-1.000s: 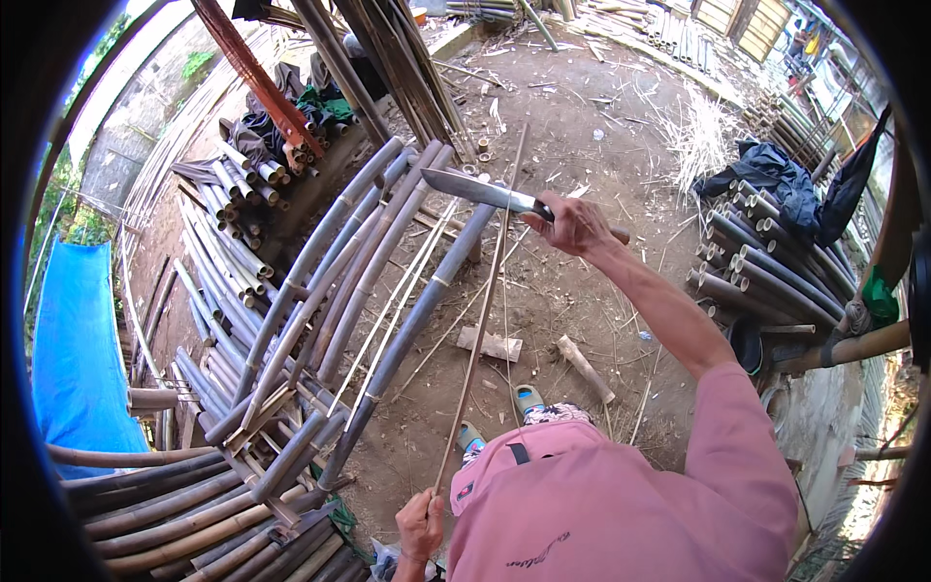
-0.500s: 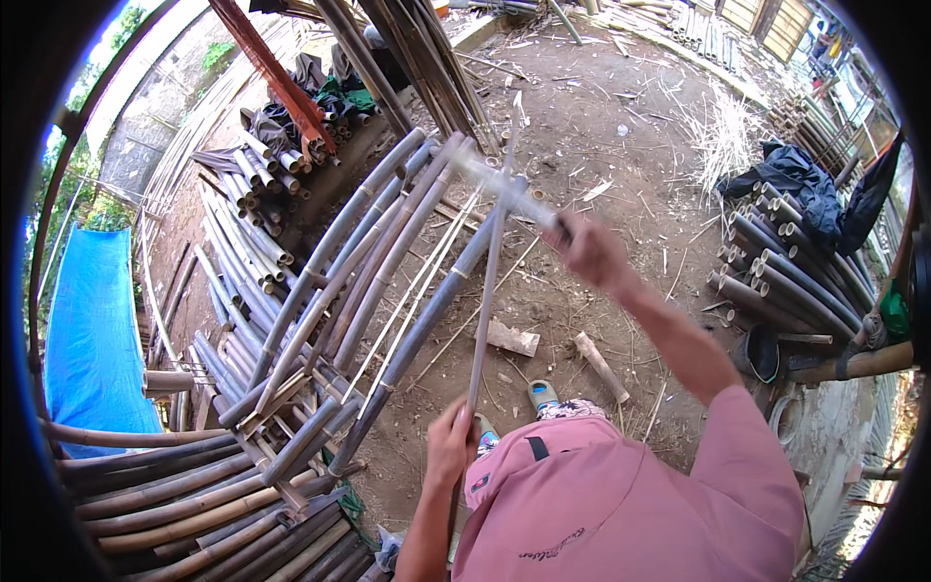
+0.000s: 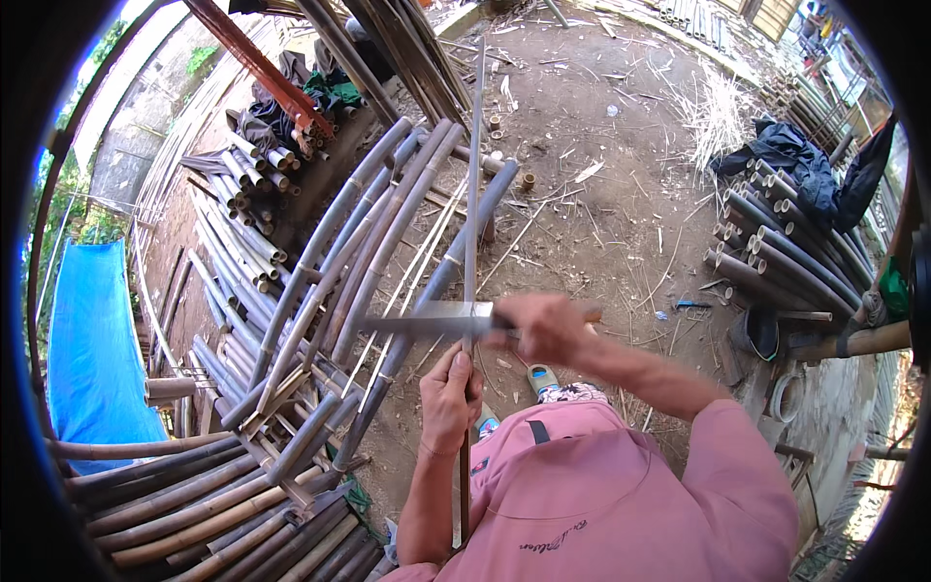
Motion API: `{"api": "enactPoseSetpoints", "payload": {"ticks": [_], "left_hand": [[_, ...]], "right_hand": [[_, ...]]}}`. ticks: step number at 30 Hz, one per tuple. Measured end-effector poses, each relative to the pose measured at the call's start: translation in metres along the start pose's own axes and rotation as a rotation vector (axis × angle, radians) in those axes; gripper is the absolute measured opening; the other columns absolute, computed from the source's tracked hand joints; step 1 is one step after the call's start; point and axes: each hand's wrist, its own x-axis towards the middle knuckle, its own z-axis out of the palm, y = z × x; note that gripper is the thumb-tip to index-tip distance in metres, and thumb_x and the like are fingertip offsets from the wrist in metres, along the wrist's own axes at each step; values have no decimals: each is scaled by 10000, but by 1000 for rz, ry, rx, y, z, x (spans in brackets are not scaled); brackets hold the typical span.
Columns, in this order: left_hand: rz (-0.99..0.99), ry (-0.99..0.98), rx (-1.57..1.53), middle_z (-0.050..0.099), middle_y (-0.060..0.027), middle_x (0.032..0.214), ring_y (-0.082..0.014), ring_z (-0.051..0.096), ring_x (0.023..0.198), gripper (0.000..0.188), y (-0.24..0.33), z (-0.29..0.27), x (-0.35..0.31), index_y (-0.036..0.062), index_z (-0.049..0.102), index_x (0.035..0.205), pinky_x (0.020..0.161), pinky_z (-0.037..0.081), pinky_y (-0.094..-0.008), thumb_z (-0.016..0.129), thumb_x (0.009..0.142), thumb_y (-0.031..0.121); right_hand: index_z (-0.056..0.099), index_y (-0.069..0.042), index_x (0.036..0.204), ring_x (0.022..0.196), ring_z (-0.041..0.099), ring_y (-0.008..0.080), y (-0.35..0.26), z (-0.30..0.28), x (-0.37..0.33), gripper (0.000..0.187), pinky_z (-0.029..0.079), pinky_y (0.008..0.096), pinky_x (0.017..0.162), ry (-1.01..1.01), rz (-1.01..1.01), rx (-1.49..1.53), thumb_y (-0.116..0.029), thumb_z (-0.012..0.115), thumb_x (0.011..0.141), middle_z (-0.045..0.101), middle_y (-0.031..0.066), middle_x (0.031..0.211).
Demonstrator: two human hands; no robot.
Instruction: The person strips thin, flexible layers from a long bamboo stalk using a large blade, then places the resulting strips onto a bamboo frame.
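Note:
My left hand (image 3: 450,400) is closed round a long, narrow bamboo strip (image 3: 472,194), which runs upright from beside my body toward the far ground. Just above that hand, a broad-bladed machete (image 3: 427,321) lies crosswise against the strip, its blade pointing left and smeared by motion. My right hand (image 3: 548,328) grips the machete's handle, part of which sticks out to the right of the fist. Behind the blade stands a rack of bamboo poles (image 3: 390,223), with a thick dark pole (image 3: 427,301) slanting along its right side.
Stacked bamboo poles (image 3: 175,504) fill the lower left, near a blue tarp (image 3: 92,339). More cut bamboo (image 3: 786,238) is piled at right under dark cloth (image 3: 786,165). Pale shavings (image 3: 713,121) and scraps litter the dirt ground. My sandalled feet (image 3: 541,378) are below.
My right hand has brought the machete down and nearer, from the strip's far part to just above my left hand. The left hand has risen a little and the strip stands more upright.

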Motion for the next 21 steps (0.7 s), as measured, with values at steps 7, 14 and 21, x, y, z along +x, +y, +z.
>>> {"api": "enactPoseSetpoints", "payload": {"ticks": [7, 14, 21], "left_hand": [[-13, -30, 98, 450, 18, 611, -26, 345, 404, 398, -15, -11, -26, 18, 505, 1343, 339, 267, -194, 470, 1019, 246], [13, -50, 218, 431, 20, 555, -34, 334, 407, 370, -44, -33, -85, -46, 519, 1307, 367, 256, -199, 449, 1011, 165], [-13, -12, 146, 440, 20, 560, -38, 352, 443, 360, -59, -73, -127, -67, 531, 1290, 407, 269, -205, 480, 996, 134]], "right_hand": [[551, -58, 899, 541, 612, 308, 11, -14, 4, 464, 500, 417, 500, 71, -35, -66, -517, 499, 945, 624, 155, 680], [574, -73, 915, 465, 510, 167, 92, -58, 43, 546, 424, 354, 413, 115, 386, -183, -606, 460, 932, 562, 55, 579], [576, -80, 938, 448, 495, 159, 88, -60, 52, 587, 458, 342, 396, 76, 340, -6, -650, 438, 918, 587, 58, 634]]}}
